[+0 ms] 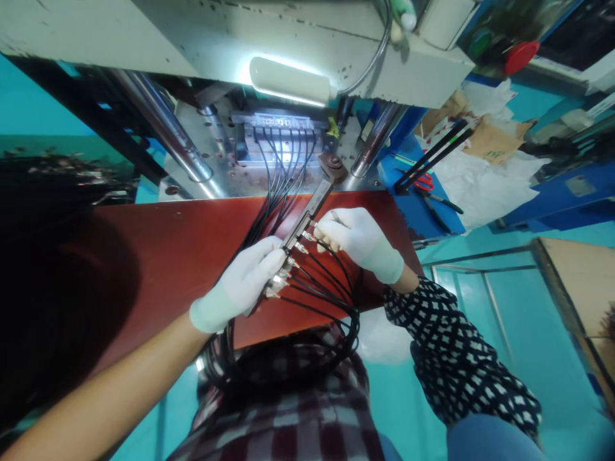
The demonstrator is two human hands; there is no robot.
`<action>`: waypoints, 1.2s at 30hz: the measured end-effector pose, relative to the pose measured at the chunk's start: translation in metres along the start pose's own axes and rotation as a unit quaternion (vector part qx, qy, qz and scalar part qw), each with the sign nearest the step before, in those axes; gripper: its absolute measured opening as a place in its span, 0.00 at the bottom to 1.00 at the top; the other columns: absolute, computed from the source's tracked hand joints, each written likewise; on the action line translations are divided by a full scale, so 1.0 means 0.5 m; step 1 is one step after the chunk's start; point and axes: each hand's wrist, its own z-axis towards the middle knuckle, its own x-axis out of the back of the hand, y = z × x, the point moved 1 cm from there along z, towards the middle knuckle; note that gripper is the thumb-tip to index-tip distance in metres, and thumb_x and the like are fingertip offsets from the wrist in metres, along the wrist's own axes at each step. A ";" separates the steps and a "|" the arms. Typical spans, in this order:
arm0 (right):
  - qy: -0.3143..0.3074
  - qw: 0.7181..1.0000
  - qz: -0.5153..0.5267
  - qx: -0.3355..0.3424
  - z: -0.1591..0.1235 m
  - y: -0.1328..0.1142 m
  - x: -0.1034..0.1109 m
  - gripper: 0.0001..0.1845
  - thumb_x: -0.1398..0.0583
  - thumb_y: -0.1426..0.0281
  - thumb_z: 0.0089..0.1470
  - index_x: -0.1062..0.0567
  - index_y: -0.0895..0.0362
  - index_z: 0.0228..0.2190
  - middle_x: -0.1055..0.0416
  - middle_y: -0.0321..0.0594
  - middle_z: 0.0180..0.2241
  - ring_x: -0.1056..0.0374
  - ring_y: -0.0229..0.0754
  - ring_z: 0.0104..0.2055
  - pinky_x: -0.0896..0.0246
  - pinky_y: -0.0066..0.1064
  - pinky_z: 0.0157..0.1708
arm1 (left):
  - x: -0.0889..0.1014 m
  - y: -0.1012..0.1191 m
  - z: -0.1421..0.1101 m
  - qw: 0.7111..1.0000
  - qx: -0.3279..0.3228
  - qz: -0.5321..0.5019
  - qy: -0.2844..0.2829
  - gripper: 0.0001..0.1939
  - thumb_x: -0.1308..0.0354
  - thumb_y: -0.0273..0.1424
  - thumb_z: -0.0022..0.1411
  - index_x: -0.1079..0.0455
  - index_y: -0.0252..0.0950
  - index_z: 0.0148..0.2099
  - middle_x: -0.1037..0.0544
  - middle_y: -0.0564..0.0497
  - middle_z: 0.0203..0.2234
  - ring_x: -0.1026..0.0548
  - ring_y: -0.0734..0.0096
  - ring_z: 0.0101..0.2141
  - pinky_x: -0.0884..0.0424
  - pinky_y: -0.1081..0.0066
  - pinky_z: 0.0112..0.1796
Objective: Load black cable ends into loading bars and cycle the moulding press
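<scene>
My left hand (pixel 250 272), in a white glove, is closed around a long narrow metal bar fixture (pixel 314 202) that slants over the red-brown table. Along the bar's right side sits a row of metal cable connectors (pixel 281 278), with black cables (pixel 319 298) running from them and looping down over my lap. My right hand (pixel 355 237), gloved too, has its fingers pinched together at the bar's upper part, on a cable connector (pixel 312 225) whose tip shows at the fingertips. The rest of that connector is hidden by the fingers.
Behind the table (pixel 173 256) stands a press with steel posts (pixel 161 125) and a lit lamp (pixel 288 80). Black cables lead into its mould (pixel 283 137). Pliers (pixel 439 208) lie on a blue surface at right. A dark heap of cables (pixel 52 211) is at left.
</scene>
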 end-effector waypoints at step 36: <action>0.110 0.982 0.151 -0.030 -0.019 0.028 0.000 0.08 0.36 0.69 0.50 0.23 0.59 0.23 0.29 0.35 0.26 0.36 0.37 0.31 0.41 0.28 0.32 | -0.001 0.001 0.010 0.998 0.039 -0.031 -0.032 0.21 0.52 0.46 0.71 0.39 0.35 0.33 0.34 0.56 0.22 0.36 0.78 0.22 0.36 0.77 0.23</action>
